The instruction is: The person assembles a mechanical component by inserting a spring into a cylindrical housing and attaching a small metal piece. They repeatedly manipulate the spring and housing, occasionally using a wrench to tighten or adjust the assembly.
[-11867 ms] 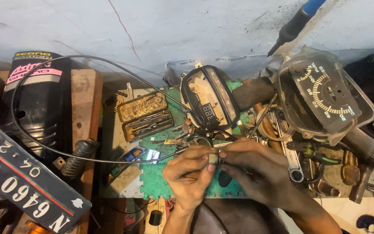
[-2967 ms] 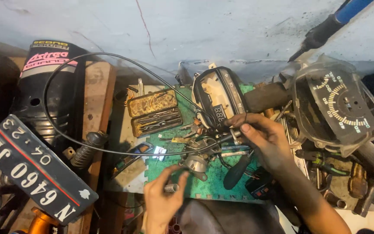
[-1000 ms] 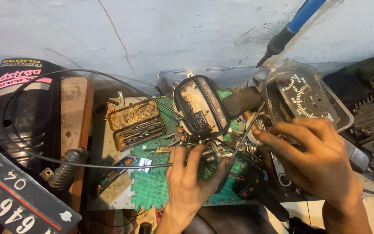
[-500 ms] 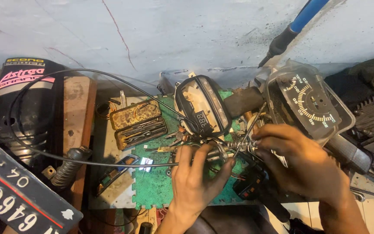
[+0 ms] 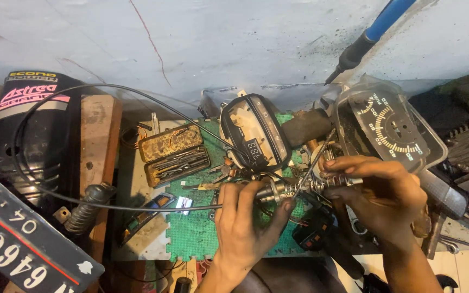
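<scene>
Item: thin black control cable (image 5: 137, 208) with a metal end fitting and a coiled steel spring (image 5: 327, 183) at its tip.

Left hand (image 5: 245, 222): fingers curled shut around the cable's metal end fitting (image 5: 274, 191), thumb tip pressed against it from the right. The cable runs out from under these fingers to the left, then sweeps in a wide loop up and back over the bench.

Right hand (image 5: 384, 198): fingertips pinched together on the far end of the spring, just right of the left thumb. The spring lies horizontally between the two hands, touching both.

Beneath the left fingers: green foam mat with jigsaw edges (image 5: 196, 233).

Just above the left fingers: black oval instrument housing with a small digital counter (image 5: 253, 135), tilted.

Above the right fingers: clear-covered square speedometer with a white dial scale (image 5: 392, 127).

Well left of the left fingers: open rusty metal tin of small tools (image 5: 173, 154); black ribbed rubber boot (image 5: 88, 208) on the cable; black number plate with white characters (image 5: 23, 247) at the lower left edge.

Above the right hand, against the wall: blue-handled pointed tool (image 5: 373, 33).

Below the right fingers: black boxy device (image 5: 316, 236), partly hidden by the wrist.
</scene>
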